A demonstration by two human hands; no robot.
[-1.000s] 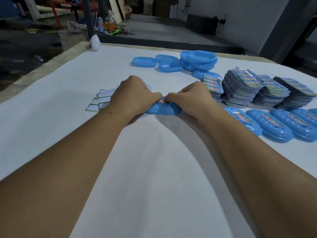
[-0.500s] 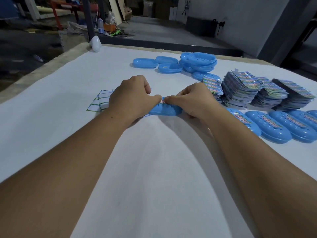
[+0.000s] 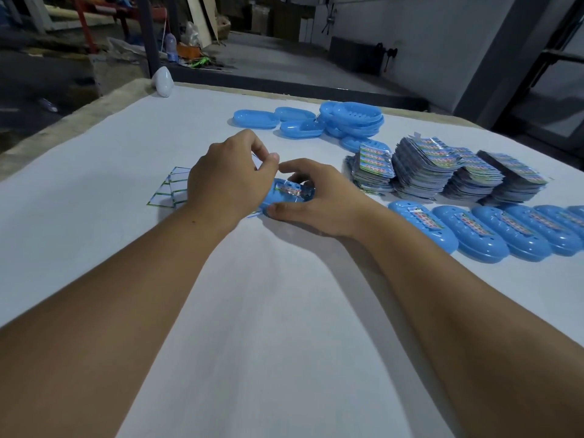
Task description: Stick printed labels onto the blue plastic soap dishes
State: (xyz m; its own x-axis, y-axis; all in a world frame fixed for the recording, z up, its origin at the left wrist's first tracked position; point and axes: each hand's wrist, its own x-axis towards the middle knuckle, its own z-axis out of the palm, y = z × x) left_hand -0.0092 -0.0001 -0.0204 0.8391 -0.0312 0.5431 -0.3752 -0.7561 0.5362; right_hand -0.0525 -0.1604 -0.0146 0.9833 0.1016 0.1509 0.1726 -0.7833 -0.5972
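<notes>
On the surface (image 3: 94, 235), a soap dish (image 3: 286, 196) lies between both hands. Label stacks (image 3: 442, 172) sit to its right, finished dishes (image 3: 493, 232) before them, unlabelled dishes (image 3: 316, 123) behind.

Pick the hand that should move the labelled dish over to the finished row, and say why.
Right. The right hand already grips the soap dish with thumb and fingers, and the finished row lies on its side. The left hand is raised above the dish, its grip holding nothing I can see.

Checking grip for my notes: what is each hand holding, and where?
Right hand grips the soap dish by its near and far edges. Left hand holds nothing visible.
</notes>
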